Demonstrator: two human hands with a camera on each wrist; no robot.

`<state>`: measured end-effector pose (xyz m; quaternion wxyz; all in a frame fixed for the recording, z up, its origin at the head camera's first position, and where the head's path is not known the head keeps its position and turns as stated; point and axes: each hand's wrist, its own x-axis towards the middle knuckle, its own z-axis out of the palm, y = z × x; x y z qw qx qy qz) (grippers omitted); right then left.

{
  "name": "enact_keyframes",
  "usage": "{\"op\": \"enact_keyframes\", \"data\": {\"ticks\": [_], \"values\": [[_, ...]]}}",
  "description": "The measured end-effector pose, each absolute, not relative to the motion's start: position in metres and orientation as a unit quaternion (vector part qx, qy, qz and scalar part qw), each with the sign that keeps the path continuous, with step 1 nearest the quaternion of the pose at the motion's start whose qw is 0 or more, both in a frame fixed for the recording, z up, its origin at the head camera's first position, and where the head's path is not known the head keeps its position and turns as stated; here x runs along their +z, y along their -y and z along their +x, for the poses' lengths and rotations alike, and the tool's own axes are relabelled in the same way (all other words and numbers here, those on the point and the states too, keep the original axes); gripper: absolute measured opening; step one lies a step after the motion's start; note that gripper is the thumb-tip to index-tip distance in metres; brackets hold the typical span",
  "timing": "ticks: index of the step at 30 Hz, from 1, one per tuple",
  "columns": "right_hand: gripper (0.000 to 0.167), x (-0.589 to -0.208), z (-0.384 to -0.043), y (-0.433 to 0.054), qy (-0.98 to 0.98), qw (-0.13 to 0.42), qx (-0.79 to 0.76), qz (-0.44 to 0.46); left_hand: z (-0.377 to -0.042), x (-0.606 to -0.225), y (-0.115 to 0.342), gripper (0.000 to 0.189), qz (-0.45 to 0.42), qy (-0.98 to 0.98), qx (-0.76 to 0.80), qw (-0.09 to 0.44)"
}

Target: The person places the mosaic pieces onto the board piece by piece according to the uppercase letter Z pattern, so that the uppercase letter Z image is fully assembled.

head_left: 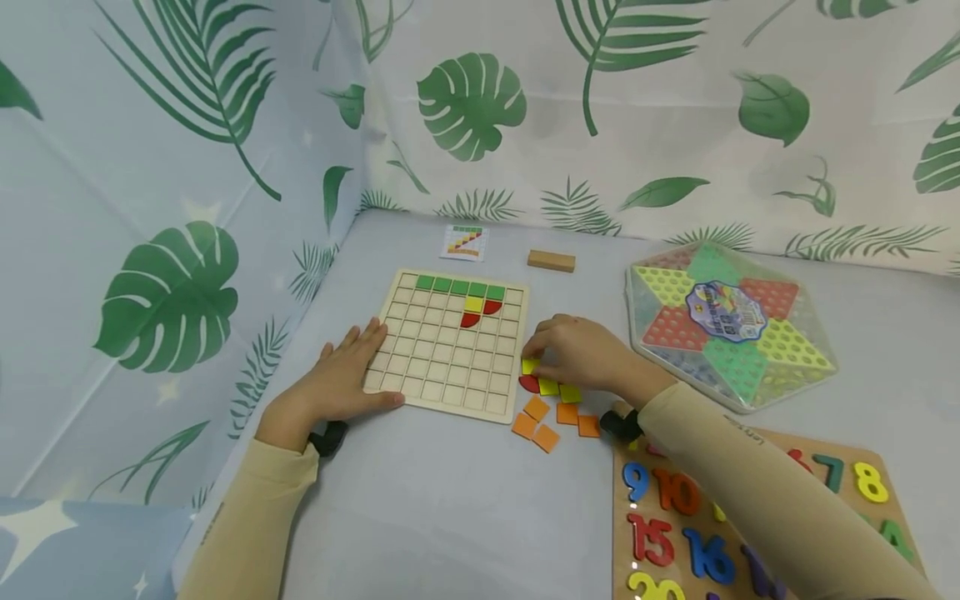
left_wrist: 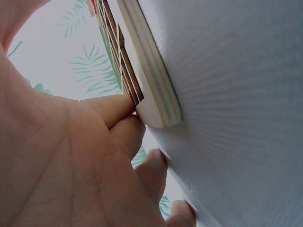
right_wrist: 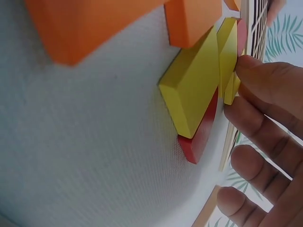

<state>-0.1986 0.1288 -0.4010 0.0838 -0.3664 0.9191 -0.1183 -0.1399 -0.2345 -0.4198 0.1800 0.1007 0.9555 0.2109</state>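
Observation:
A light wooden grid board point(head_left: 442, 358) lies on the table, with a row of green square tiles point(head_left: 459, 287), a yellow square tile point(head_left: 474, 304) and two red rounded tiles point(head_left: 470, 319) in its upper cells. My left hand point(head_left: 337, 375) rests at the board's left edge, fingers extended and thumb by the lower corner; the left wrist view shows fingertips touching the board's edge point(left_wrist: 158, 80). To the right of the board, my right hand point(head_left: 577, 350) pinches a yellow square tile point(right_wrist: 230, 90) between thumb and forefinger, above other yellow tiles point(head_left: 570, 393) and a red tile point(head_left: 528, 383).
Several orange tiles point(head_left: 546, 437) lie below the right hand. A pattern card point(head_left: 463, 242) and a wooden block point(head_left: 551, 261) sit behind the board. On the right are a hexagonal star-patterned game box point(head_left: 675, 367) and a number puzzle board point(head_left: 626, 533), partly under the right forearm.

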Motion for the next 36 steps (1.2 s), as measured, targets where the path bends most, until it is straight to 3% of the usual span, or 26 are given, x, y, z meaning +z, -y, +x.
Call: {"op": "enact_keyframes", "data": {"ticks": [23, 36], "values": [[0.029, -0.399, -0.209, -0.123, -0.926, 0.080, -0.131, -0.344, -0.139, -0.419, 0.239, 0.113, 0.100, -0.956, 0.211, 0.177], [0.030, -0.401, -0.238, -0.065, -0.925, 0.058, -0.167, -0.335, -0.141, -0.421, 0.238, 0.112, 0.103, -0.957, 0.207, 0.177]]}}
